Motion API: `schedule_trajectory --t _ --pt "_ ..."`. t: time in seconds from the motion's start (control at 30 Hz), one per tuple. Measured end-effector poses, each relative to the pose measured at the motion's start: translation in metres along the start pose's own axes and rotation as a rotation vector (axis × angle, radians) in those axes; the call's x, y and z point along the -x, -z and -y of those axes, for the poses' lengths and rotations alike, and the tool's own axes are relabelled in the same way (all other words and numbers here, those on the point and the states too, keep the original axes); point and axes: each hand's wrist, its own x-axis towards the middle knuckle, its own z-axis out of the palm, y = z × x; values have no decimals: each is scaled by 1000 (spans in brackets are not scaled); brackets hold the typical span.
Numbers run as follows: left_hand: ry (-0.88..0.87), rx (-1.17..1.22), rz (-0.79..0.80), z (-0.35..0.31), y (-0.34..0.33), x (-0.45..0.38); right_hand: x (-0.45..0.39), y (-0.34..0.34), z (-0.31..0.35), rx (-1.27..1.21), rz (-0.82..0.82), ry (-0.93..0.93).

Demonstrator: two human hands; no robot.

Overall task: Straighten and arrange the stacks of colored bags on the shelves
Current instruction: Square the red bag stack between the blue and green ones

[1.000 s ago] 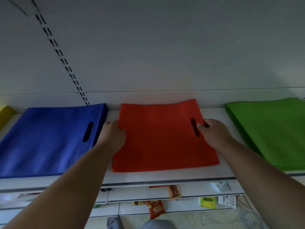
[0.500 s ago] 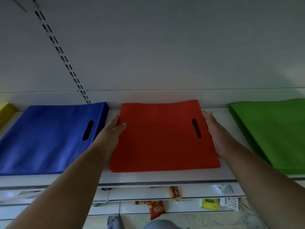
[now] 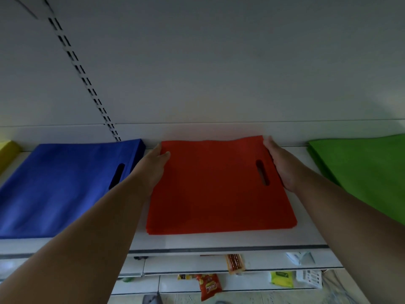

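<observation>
A stack of red bags (image 3: 214,187) lies flat in the middle of the white shelf (image 3: 219,241), its handle slot on the right. My left hand (image 3: 154,165) lies with straight fingers along the stack's left edge, thumb resting on top near the far corner. My right hand (image 3: 279,165) lies flat against the right edge beside the slot, fingertips at the far right corner. A blue stack (image 3: 61,187) sits to the left, a green stack (image 3: 363,172) to the right, and a yellow one (image 3: 6,150) peeks in at the far left.
The shelf's back wall rises just behind the stacks, with a slotted upright (image 3: 87,82) above the blue bags. Lower shelves hold snack packets (image 3: 209,286) and small boxes (image 3: 281,278). Narrow white gaps separate the stacks.
Both hands released their curled grip on the red stack's sides, straightened, and slid along the edges toward the back corners. The stack now sits squarer.
</observation>
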Motion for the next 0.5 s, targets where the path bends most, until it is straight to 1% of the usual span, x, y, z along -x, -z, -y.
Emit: schedule_trajectory --t 0.1,0.2,0.27,0.33,0.4,0.43,0.5 --pt "-28 64 6 -5 4 18 7 3 0 -10 22 6" --pt "40 221 2 -1 10 61 49 2 -4 21 -27 21" --pt "25 200 -3 11 11 98 95 -11 -5 87 -43 44" --pt "-32 170 -42 24 12 133 131 -21 -12 163 -62 111" --pt "-60 231 -69 36 9 151 154 -29 -19 198 -113 172" --pt "-40 285 -69 42 7 154 162 -32 -20 228 -138 181" --pt "-10 340 -14 47 1 158 165 -35 -24 282 -153 204"
